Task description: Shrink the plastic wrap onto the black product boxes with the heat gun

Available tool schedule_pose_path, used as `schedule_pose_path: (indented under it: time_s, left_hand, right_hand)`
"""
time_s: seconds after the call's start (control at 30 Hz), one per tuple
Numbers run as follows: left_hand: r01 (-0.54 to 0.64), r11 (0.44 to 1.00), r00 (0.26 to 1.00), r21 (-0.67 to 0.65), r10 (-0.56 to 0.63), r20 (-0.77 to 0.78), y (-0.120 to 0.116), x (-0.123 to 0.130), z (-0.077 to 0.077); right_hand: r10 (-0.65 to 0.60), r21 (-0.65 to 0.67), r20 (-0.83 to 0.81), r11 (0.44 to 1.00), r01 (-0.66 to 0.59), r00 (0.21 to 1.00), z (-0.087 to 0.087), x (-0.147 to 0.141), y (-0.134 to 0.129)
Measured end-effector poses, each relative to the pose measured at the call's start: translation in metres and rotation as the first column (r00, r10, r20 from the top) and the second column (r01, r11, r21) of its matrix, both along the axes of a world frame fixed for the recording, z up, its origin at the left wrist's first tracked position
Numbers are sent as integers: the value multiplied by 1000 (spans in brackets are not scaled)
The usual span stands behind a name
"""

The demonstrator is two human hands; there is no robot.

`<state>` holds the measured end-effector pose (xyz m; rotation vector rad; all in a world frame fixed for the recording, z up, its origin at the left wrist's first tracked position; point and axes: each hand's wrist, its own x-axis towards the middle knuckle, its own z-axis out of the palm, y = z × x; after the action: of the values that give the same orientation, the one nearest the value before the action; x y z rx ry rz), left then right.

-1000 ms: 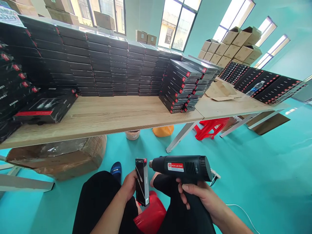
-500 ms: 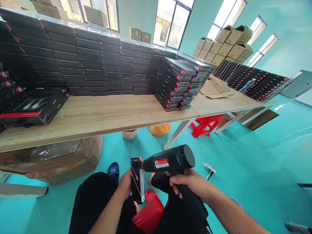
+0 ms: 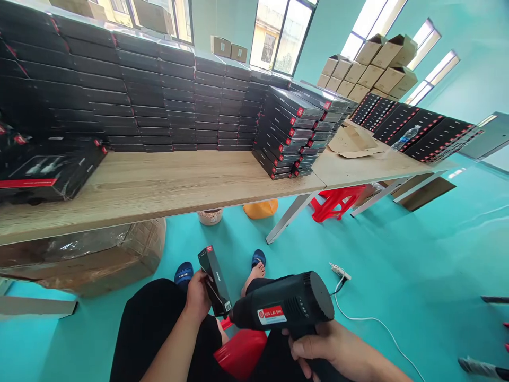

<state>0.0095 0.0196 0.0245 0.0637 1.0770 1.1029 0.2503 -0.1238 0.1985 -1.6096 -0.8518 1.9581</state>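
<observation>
My left hand [image 3: 196, 300] is shut on a slim black product box [image 3: 213, 281], which is tilted with its top leaning left. My right hand [image 3: 318, 345] grips the handle of a black heat gun [image 3: 286, 305] with a red and white "HUA LAI SHI" label. The gun's nozzle sits at the lower end of the box, very close to it or touching; I cannot tell which. My right hand partly hides the handle, and the gun's cable is out of sight.
A long wooden table [image 3: 159, 183] carries tall stacks of black boxes [image 3: 167, 95]. A red plastic stool [image 3: 240, 353] stands between my knees. A white power strip [image 3: 340, 271] and its cable [image 3: 377, 321] lie on the teal floor at right.
The heat gun has dropped lower, and its nozzle has moved from the box's middle to its lower end. The box has tilted, with its top now leaning left.
</observation>
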Motion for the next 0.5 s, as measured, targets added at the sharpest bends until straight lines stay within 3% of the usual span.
schedule_pose_path:
  time_s: [0.07,0.17,0.23,0.33,0.43,0.5]
  left_hand:
    - [39,999,999,2,-39,25,-1,-2,5]
    - [91,996,991,-20,-88,99,-3,-6,12]
    - [126,992,974,-20,-120,192,-4,-9,15]
    - [207,974,916,92,-226,332,-6,-13,17]
    - [350,917,843,192,-398,361,-9,-14,18]
    - [435,879,803,195,-476,358,-11,-14,19]
  right_hand:
    - [-33,17,-62,999,34,998,-6,1,-6]
    - [-213,45,-153,974,222,965,-18,6,-12]
    - [-371,-7,-249,925,381,895,-27,10,-13]
    - [-558,-180,-369,827,533,743,-40,15,-9]
    - [-654,-261,-434,749,608,619,-50,18,-4]
    - [-669,-273,-477,729,627,571,-54,20,-1]
